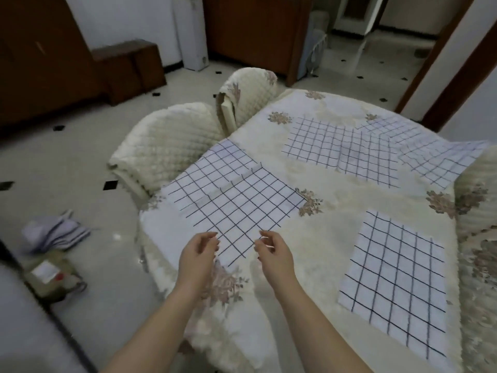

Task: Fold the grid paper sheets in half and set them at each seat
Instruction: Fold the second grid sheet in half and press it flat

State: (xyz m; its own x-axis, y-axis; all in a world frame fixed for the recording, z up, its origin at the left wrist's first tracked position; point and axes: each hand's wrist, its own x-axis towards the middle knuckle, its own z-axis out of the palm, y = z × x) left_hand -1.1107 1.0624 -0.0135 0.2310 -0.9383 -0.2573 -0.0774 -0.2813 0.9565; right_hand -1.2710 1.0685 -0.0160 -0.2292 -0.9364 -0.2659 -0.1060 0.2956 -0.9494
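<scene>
Far left, on the tiled floor: a stack of folded pale grey-white sheets (56, 232), with a tan bag (51, 278) just beside it, both well apart from your work. Next along, two cream quilted chair backs (166, 141) (250, 90) are pushed against the round table's cream floral cloth (330, 227). The white paper sheet with the dark grid (234, 203) lies flat on that cloth directly ahead of you, turned like a diamond. Its near corner points back at you and sits between your two hands. A raised crease crosses it from upper right to lower left, parallel to the edge by the nearer chair. It looks close to square, so you can't call a long axis with confidence. Your left hand (197, 255) hovers at the sheet's near-left edge, fingers loosely curled, gripping nothing. Your right hand (274, 254) mirrors it at the near-right edge, also loosely curled and empty. Whether either fingertip touches the paper cannot be told. Both hands sit about equally near that corner, so lifting it away from you toward the far corner looks the likely fold. To the right, another grid sheet (395, 275) lies flat. Further back, more grid sheets (341, 146) (430, 152) overlap.
</scene>
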